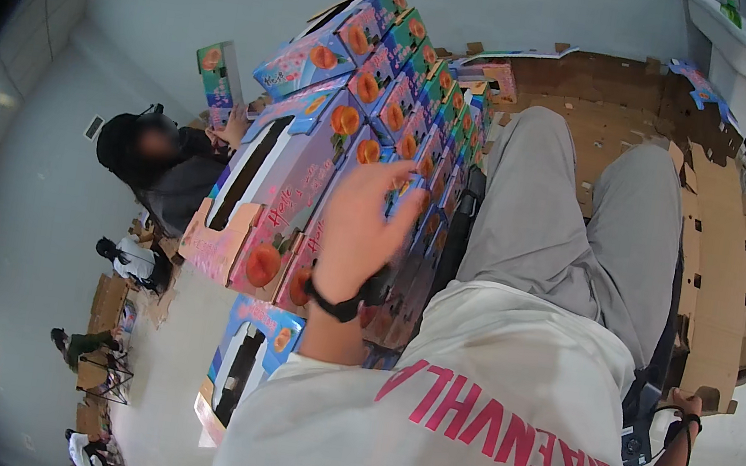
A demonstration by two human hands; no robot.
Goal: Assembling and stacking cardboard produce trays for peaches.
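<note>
My left hand [364,217] is raised in front of a stack of printed cardboard boxes [289,188], thumb and fingers apart, holding nothing. Whether its fingertips touch the boxes I cannot tell. The boxes are pink, blue and green with peach pictures, and some have dark slots in their sides. A black wristband [335,299] circles my left wrist. Low on the right, my right hand [686,403] is beside the near end of a brown cardboard sheet [714,281]. A black cord loops around that wrist, and the fingers are mostly hidden.
Behind the stack, a co-worker in dark clothes [164,161] has a hand near another peach-printed box [215,77]. Beyond my knees lies a big brown cardboard tray [561,116] with torn scraps. Another blue box [247,349] stands below the stack. Several people sit farther left.
</note>
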